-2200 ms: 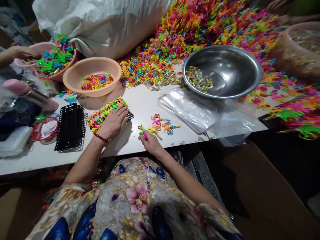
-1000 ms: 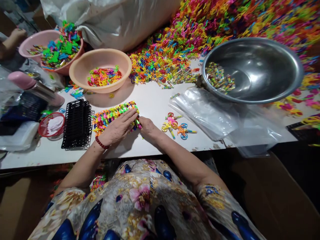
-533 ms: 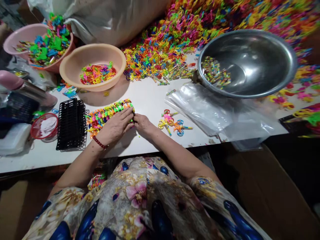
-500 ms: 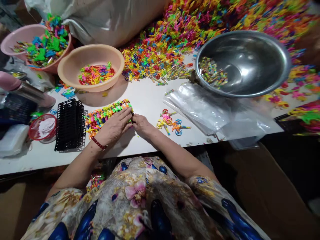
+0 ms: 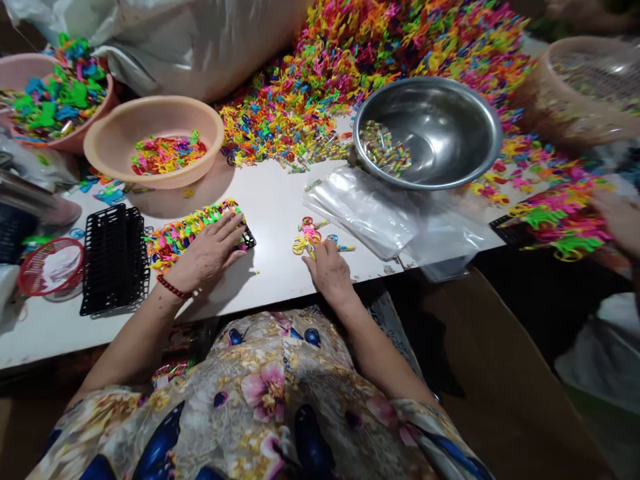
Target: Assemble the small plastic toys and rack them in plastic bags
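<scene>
My left hand [image 5: 207, 248] lies open, fingers stretched out, over a row of bright small plastic toys [image 5: 167, 240] set in a black plastic rack. The bare black end of that rack [image 5: 249, 237] shows just past my fingertips. To the right, my right hand [image 5: 330, 270] is at a little group of loose plastic toys [image 5: 309, 232] with rings and striped tubes. Its thumb and bent fingers close on one of them, and the hand partly hides it. A stack of black racks [image 5: 113, 260] lies left of the filled one.
Behind are a peach basin [image 5: 155, 177] of toys, a steel bowl [image 5: 435, 175] holding striped tubes, and a large toy heap [image 5: 380, 40]. Clear plastic bags [image 5: 370, 220] lie right of my right hand. Another person's hand [image 5: 617, 213] holds toys at far right. A red basket [image 5: 37, 270] stands left.
My right hand has left the rack's end and moved right to the loose toys. My left hand stays on the rack. The view has turned right, bringing in another person's hand.
</scene>
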Tool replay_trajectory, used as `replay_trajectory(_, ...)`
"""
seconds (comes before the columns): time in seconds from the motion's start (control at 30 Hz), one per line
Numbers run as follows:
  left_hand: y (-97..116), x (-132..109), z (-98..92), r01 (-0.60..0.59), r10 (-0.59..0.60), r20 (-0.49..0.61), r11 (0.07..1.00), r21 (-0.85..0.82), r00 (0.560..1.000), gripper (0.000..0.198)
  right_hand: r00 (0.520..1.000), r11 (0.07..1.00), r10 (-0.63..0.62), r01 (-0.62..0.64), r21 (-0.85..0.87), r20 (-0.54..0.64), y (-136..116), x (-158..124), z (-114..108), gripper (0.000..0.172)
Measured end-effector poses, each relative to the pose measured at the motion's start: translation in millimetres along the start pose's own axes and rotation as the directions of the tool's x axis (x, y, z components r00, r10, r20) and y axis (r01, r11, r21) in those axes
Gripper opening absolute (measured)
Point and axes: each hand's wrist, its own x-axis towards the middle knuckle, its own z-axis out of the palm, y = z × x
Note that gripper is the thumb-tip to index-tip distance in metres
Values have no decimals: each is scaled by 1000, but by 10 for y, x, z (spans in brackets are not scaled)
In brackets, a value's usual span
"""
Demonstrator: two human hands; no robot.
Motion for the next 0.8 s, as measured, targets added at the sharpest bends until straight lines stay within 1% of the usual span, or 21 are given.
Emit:
replay_trajectory(0.07, -14, 35, 34, -5, 4, -26, 1000, -15, 1000, 46, 1000, 998, 7, -6, -60, 16, 43, -3, 19, 17)
replay_trajectory(0.13, -27, 72, 80, -21, 19, -54, 999, -35, 998, 43, 1000, 999, 1, 0, -36, 14, 0, 45, 55, 20)
replay_trajectory(0.17, -36, 85, 102, -34, 30, -68, 998, -46, 997, 41, 1000, 1000, -1, 1, 11, 5, -50, 87, 74, 20)
replay_trajectory(0.23, -60, 96, 139, -60, 54, -90, 996, -70, 994, 40, 1000, 984, -8, 6, 180, 6, -199, 202, 116, 20)
replay_trajectory(0.3, -89, 85, 160, -82, 72, -106, 991, -101, 992, 42, 998, 916, -27, 0, 401, 64, -395, 348, 173, 21)
replay_trajectory(0.37, -112, 62, 163, -82, 66, -119, 987, -140, 991, 48, 988, 815, -70, -25, 578, 141, -600, 504, 256, 20)
replay_trajectory(0.4, -120, 51, 161, -72, 53, -123, 985, -159, 991, 53, 981, 770, -101, -27, 637, 163, -692, 580, 307, 19)
replay_trajectory(0.47, -124, 35, 153, -50, 28, -121, 982, -185, 992, 60, 972, 698, -179, 17, 716, 151, -835, 714, 421, 18)
replay_trajectory(0.53, -118, 28, 143, -43, 22, -113, 981, -188, 993, 62, 962, 650, -253, 93, 754, 99, -913, 812, 531, 23)
replay_trajectory(0.6, -110, 29, 135, -45, 27, -104, 982, -183, 994, 63, 953, 639, -294, 143, 756, 68, -935, 869, 618, 25)
replay_trajectory(0.7, -109, 32, 130, -22, 7, -84, 982, -186, 996, 63, 939, 676, -337, 188, 713, 72, -915, 903, 685, 23)
replay_trajectory(0.8, -103, 37, 124, 0, -12, -63, 980, -200, 998, 63, 914, 721, -387, 218, 658, 121, -891, 932, 685, 18)
